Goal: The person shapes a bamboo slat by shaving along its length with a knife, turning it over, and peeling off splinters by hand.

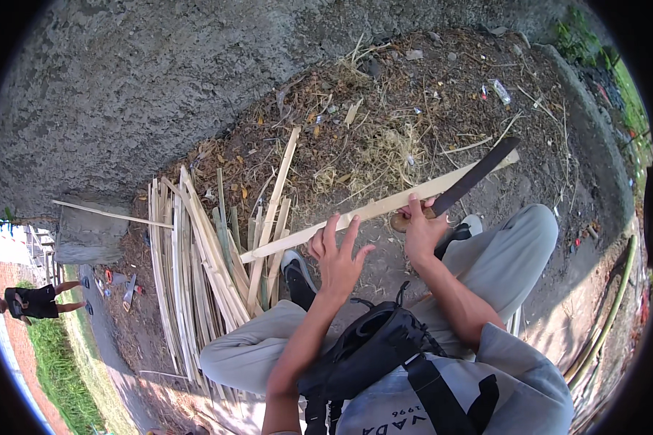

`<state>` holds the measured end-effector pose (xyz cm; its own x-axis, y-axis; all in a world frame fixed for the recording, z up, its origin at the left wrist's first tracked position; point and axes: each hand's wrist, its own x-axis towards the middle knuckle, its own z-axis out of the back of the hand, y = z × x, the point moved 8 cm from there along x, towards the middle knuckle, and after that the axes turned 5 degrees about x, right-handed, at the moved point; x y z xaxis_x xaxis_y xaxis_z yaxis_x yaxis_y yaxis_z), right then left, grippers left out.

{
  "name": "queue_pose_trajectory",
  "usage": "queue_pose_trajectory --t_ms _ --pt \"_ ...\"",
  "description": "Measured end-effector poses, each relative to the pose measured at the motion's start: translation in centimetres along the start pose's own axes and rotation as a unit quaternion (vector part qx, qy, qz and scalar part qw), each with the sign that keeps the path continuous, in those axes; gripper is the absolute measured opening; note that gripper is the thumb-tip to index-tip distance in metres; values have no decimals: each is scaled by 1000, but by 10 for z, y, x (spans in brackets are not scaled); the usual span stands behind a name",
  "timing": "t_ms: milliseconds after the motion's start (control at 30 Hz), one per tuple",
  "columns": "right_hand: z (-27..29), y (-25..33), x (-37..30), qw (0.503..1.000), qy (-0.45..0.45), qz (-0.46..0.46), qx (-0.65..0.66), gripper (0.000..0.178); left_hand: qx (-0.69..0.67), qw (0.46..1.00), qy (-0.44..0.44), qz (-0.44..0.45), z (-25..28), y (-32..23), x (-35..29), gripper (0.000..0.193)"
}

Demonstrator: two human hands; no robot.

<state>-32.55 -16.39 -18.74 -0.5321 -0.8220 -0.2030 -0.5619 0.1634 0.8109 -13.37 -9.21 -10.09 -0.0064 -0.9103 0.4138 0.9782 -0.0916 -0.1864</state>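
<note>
In the head view, the person is sitting with knees spread on the bare ground (384, 264), and a long pale strip (374, 210) is lying across the space in front of both hands. Its long axis is running on a slant, from the lower left, where its end is resting over a pile of similar strips (189, 261), up to the far right. The right hand (424, 230) is closing around the handle of a long dark-bladed knife (458, 193), and its index finger is reaching up onto the strip. The blade is pointing away to the upper right at a steeper slant than the strip, overlapping it near its far end; whether the edge is touching the wood is not showing clearly. The left hand (339, 262) is standing wide, fingers spreading and thumb jutting out, with its fingertips meeting the strip left of its middle. The strip is thus lying just beyond both hands, the right being nearer its far end and the left nearer the pile. Dry shavings (406, 156) are scattering beyond it, toward a rough grey wall (159, 87).
</note>
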Motion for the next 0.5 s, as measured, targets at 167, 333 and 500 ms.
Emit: queue_pose_trajectory --t_ms 167,333,500 --pt "-9 -4 -16 999 29 -31 -33 25 -35 998 -28 -45 -8 -3 -7 49" --pt "-12 -6 -24 998 41 -41 -28 26 -83 993 -46 -72 -11 6 -3 24" --pt "-8 -9 -13 998 51 -31 -12 26 -139 988 -67 -22 -3 23 4 4"
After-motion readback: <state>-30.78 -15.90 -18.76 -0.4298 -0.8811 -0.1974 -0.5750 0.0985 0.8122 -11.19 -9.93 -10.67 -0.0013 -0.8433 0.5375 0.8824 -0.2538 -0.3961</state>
